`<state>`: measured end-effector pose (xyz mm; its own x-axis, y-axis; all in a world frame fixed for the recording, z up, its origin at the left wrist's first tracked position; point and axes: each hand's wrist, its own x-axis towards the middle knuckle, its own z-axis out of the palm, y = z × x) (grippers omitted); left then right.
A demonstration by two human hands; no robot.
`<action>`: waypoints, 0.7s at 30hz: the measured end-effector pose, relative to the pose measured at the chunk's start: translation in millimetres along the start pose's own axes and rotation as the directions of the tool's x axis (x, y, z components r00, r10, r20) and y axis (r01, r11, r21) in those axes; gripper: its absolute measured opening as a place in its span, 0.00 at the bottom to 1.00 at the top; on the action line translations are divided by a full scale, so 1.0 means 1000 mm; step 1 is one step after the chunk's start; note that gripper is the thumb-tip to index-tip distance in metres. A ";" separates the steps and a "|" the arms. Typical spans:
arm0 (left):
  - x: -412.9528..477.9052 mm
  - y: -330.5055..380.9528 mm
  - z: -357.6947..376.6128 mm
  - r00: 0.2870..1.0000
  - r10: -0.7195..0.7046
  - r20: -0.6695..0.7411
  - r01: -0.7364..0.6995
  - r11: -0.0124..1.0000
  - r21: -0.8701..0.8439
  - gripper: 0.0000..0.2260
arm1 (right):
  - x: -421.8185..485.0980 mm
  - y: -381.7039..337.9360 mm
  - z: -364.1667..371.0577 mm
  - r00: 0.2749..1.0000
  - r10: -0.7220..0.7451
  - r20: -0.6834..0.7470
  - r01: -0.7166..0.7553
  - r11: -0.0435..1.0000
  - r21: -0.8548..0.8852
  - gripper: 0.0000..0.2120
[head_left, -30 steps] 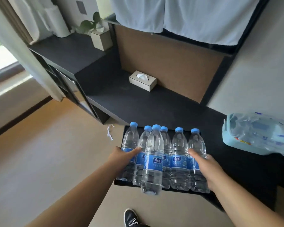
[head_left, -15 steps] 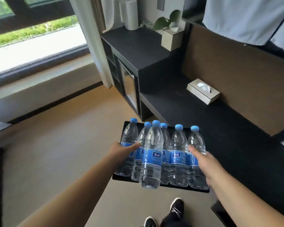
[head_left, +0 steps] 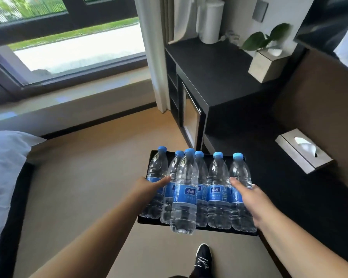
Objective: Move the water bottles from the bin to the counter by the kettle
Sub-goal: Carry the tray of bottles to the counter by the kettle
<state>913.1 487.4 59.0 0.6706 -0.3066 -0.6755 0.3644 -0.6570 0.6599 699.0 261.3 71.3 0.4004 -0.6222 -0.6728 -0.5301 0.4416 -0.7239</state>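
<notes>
Hands, left hand (head_left: 149,187) and right hand (head_left: 247,194), fingers clamped on outer water bottles (head_left: 186,189), squeezing six together over black tray (head_left: 151,157), likely for carrying toward desk (head_left: 213,63).

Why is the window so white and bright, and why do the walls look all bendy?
In the head view, daylight blows out the window to near white; the wide lens bows straight edges like the window sill; the black counter stays dark; the tissue box and plant look slightly smeared, while the water bottles between left hand and right hand are sharper.
</notes>
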 end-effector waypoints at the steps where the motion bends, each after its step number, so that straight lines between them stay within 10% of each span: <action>1: 0.013 0.006 -0.003 1.000 -0.004 -0.007 0.004 1.000 -0.005 0.39 | 0.013 -0.011 0.006 1.000 -0.012 0.013 0.012 1.000 -0.007 0.41; 21: 0.249 0.159 -0.146 0.998 -0.055 -0.030 0.056 0.998 0.033 0.48 | 0.194 -0.208 0.172 0.999 -0.010 0.040 0.011 1.000 -0.028 0.60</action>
<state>1232.0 407.1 44.1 0.6684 -0.2497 -0.7006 0.3796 -0.6956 0.6100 1015.6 159.4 65.1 0.4357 -0.5999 -0.6710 -0.5460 0.4166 -0.7269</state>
